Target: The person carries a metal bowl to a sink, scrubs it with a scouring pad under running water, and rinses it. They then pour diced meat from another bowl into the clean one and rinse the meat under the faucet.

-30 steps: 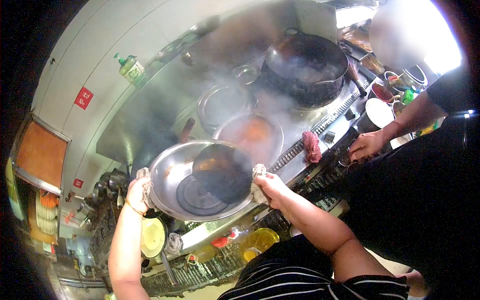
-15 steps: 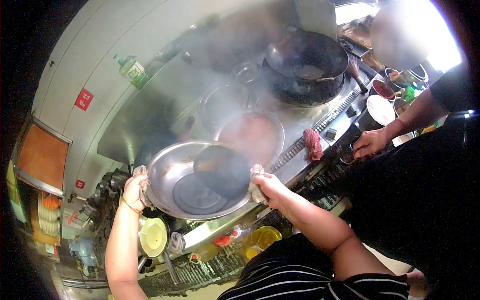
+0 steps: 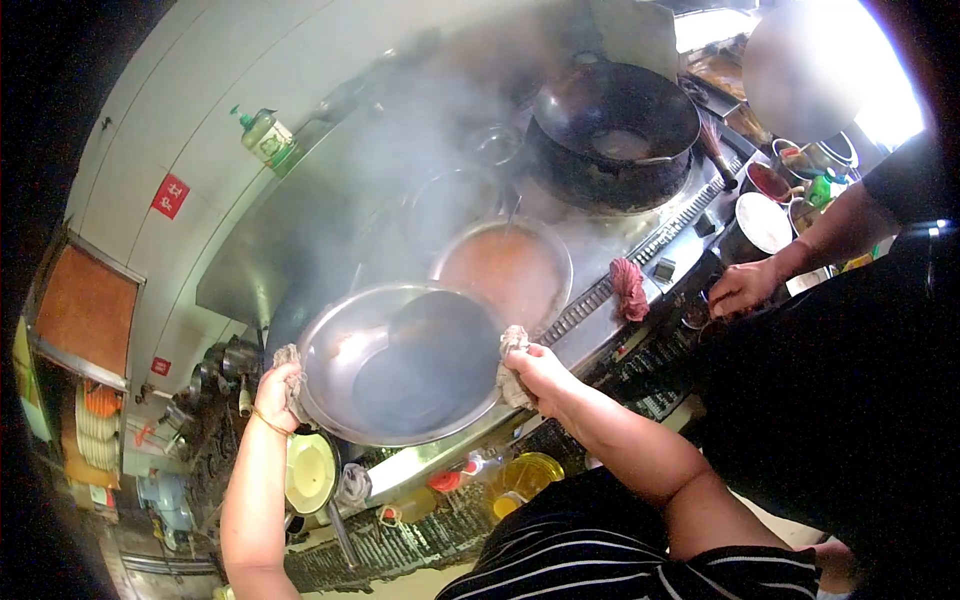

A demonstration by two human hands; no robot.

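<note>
A large steel basin (image 3: 335,345) is held up between my two hands, with a dark round area inside it. My left hand (image 3: 275,392) grips its left rim through a crumpled cloth (image 3: 290,375). At the right rim, my right hand (image 3: 537,372) is closed on another cloth (image 3: 513,350), pressed to the basin. Just beyond the basin, a round pan of reddish-brown liquid (image 3: 505,265) sits on the steel stove and steams.
A black wok (image 3: 625,125) stands at the back right. Beside me on the right, a co-worker's hand (image 3: 745,288) is near seasoning containers. A red cloth (image 3: 628,290) lies on the stove edge. A pan with yellow contents (image 3: 312,472) is below the basin.
The basin has shifted slightly right and down, with my left hand following. Steam has drifted off the reddish-brown liquid, which shows more clearly. The co-worker's hand has barely moved.
</note>
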